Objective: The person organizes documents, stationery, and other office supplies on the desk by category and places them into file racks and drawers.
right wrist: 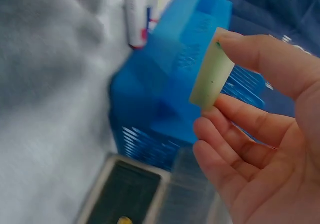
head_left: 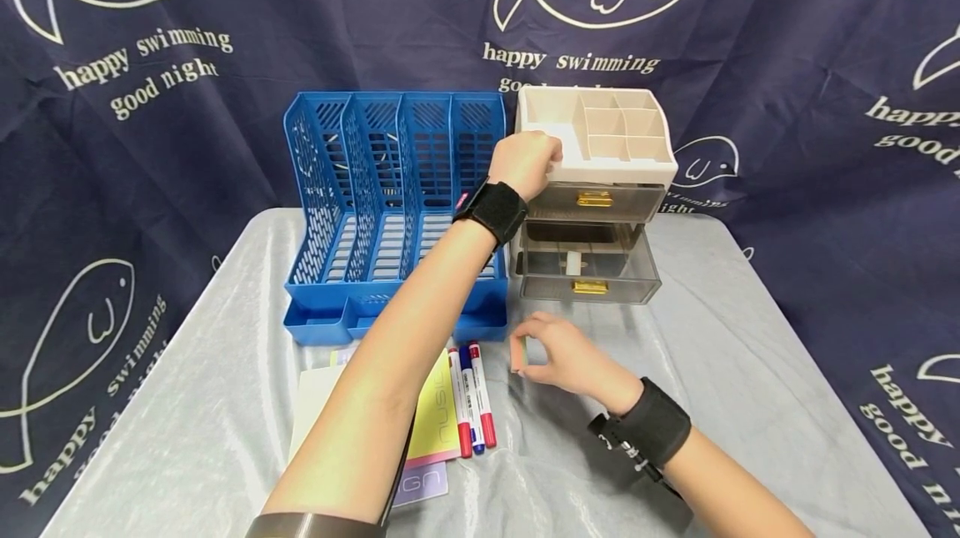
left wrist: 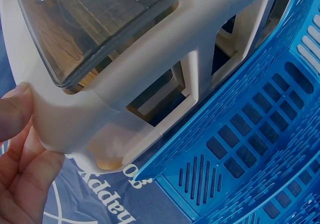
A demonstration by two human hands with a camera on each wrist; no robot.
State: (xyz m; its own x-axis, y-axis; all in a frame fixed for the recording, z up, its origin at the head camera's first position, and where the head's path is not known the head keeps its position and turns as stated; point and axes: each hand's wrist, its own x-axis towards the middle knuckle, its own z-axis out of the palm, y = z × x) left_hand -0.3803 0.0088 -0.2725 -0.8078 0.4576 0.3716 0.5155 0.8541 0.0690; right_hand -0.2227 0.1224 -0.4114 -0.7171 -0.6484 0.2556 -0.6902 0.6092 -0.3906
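the right hand (head_left: 573, 359) pinches a small pale eraser (right wrist: 212, 76) between thumb and forefinger, the other fingers loosely curled under it. it hovers above the grey table cloth (head_left: 750, 338), just in front of the drawer unit (head_left: 592, 196). the eraser's long axis stands nearly upright in the head view, one end at the forefinger tip and the other against the thumb.

the lower drawer (head_left: 588, 267) is pulled out, and its open top lies just beyond and slightly right of the eraser, closer to this hand than to the other. the upper drawer looks closed.

the left hand (head_left: 528, 163) grips the near left corner of the unit's cream top tray (left wrist: 75, 119), thumb on the outer face and fingers curled over the rim. just to its left stands the blue file rack (head_left: 393, 204), close against the unit.

the red and blue markers (head_left: 472, 392) and some notepads (head_left: 435, 421) lie partly under the left forearm. the right wrist view is blurred, so any print on the eraser is unreadable. a small pale thing inside the open drawer is too faint through the smoky plastic to identify.
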